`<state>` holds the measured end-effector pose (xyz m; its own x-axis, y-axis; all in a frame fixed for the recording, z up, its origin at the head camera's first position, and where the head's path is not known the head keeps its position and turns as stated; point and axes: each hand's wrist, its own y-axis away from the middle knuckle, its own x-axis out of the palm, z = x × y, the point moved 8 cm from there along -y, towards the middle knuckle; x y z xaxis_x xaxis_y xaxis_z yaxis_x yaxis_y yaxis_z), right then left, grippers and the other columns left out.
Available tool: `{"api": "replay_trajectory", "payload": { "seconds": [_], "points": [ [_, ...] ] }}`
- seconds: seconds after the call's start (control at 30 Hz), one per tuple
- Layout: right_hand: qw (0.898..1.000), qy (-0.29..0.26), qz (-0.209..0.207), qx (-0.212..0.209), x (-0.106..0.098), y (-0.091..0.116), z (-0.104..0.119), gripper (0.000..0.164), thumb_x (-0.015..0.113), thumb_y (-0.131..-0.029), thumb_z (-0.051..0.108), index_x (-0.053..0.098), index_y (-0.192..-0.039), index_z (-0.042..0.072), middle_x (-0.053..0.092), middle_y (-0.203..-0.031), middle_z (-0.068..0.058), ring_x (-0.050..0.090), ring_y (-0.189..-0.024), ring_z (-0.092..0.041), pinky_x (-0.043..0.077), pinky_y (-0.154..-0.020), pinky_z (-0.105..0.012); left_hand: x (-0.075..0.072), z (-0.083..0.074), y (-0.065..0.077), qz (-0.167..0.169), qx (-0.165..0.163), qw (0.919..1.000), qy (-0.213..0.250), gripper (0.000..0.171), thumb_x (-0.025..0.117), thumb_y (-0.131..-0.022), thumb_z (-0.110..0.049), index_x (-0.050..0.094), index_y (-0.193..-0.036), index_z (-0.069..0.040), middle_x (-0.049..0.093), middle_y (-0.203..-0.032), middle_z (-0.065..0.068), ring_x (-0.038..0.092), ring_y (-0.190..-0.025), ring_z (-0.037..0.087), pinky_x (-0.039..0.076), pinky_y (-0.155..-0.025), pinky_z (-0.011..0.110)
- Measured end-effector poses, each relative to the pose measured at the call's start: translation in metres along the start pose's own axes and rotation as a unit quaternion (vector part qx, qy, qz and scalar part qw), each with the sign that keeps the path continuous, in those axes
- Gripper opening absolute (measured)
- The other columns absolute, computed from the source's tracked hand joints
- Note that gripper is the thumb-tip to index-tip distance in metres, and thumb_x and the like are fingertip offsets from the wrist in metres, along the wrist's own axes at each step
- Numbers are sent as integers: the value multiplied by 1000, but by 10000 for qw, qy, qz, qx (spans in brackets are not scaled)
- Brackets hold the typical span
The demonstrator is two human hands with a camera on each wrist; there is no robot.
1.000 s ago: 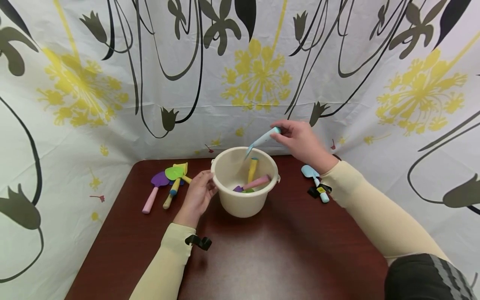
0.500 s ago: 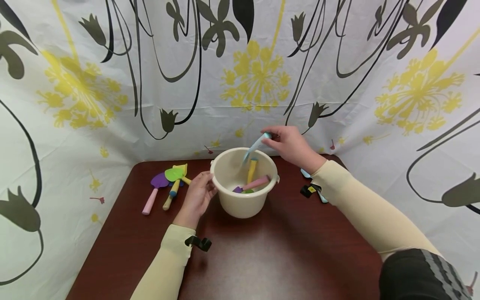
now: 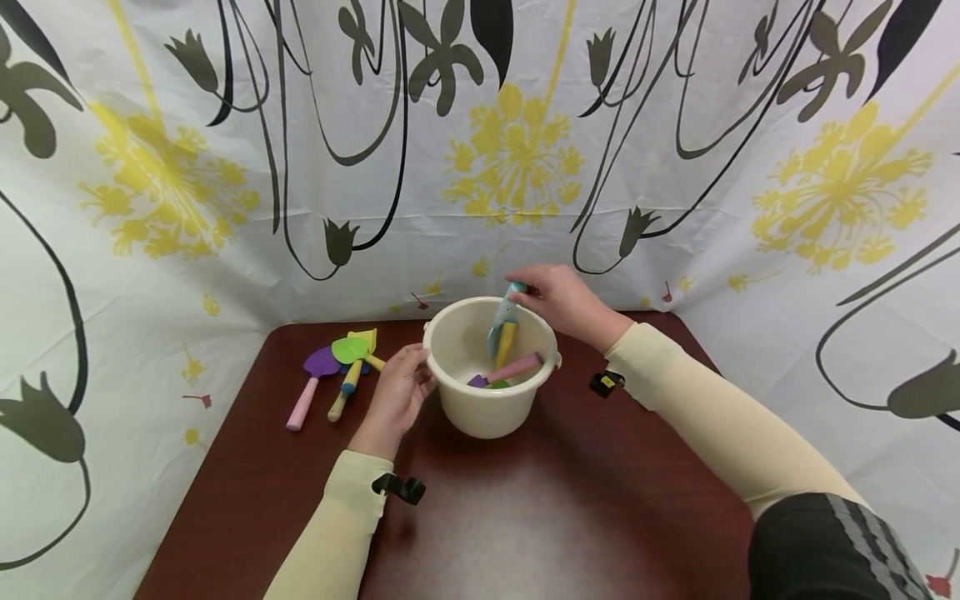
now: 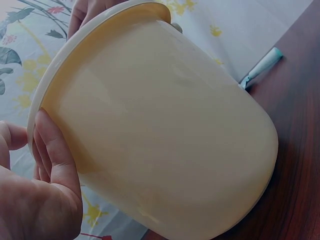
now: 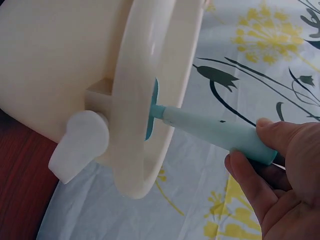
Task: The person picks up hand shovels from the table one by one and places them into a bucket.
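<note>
A cream plastic bucket (image 3: pixel 487 412) stands upright near the back of the table. My left hand (image 3: pixel 401 387) pinches its rim at the left, thumb outside and fingers under the lip in the left wrist view. Over the back right of the rim, my right hand (image 3: pixel 562 300) grips the handle end of a light blue toy shovel (image 5: pixel 215 132), whose blade dips into the bucket. Inside the bucket lie a yellow handle (image 3: pixel 506 340) leaning on the wall and a pink-handled purple tool (image 3: pixel 517 367), with a bit of green beneath.
Left of the bucket lie a purple toy shovel with a pink handle (image 3: pixel 302 404), a green one (image 3: pixel 351 350) and a yellow tool (image 3: pixel 363 336). Another light blue tool (image 4: pixel 265 65) rests on the dark red table (image 3: pixel 480 533), hidden by the right arm in the head view. A patterned curtain (image 3: pixel 450 167) hangs close behind.
My right hand has moved left and down, lowering the light blue shovel, now steeper, into the bucket. The left hand keeps its hold on the rim.
</note>
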<state>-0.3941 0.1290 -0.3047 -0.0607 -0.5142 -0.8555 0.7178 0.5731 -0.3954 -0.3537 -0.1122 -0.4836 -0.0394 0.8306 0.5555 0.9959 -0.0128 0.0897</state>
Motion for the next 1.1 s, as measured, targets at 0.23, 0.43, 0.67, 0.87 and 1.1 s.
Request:
{"api": "replay_trajectory", "payload": {
  "seconds": [0.23,0.43,0.67,0.87,1.1],
  "points": [
    [9987,170,438,-172,14,-6,2,36,75,-108,18,73,-141,4,77,-127,-13,74,-107,-26,61,-89,-45,1,-1,1,19,29,10000,-64,26,63,-111,-14,61,-129,5,66,-110,15,62,-84,15,60,-74,24],
    [9946,404,842,-447,27,-10,8,36,72,-110,17,72,-143,2,75,-135,-16,71,-124,-34,57,-103,-51,1,-1,1,13,18,10000,-45,27,63,-111,-13,60,-130,6,66,-108,14,61,-84,15,59,-74,24],
    [9891,573,1320,-297,41,-14,7,36,70,-110,18,72,-143,1,75,-132,-15,71,-120,-33,59,-99,-49,-1,1,-1,-21,10,10000,-43,26,62,-111,-13,61,-130,5,65,-111,16,62,-84,15,60,-74,24],
    [9857,692,1492,-359,49,-21,3,35,70,-110,16,72,-141,-1,76,-128,-17,73,-116,-32,59,-97,-47,-1,2,0,-17,22,10000,-71,26,63,-111,-13,61,-130,5,66,-110,15,62,-84,15,60,-74,24],
    [9791,942,1777,-306,59,-32,3,35,68,-111,16,72,-140,-3,77,-122,-17,74,-107,-32,59,-94,-46,-1,2,0,22,59,10000,-77,26,63,-111,-14,61,-130,5,66,-110,14,63,-84,15,60,-74,24]
  ]
}}
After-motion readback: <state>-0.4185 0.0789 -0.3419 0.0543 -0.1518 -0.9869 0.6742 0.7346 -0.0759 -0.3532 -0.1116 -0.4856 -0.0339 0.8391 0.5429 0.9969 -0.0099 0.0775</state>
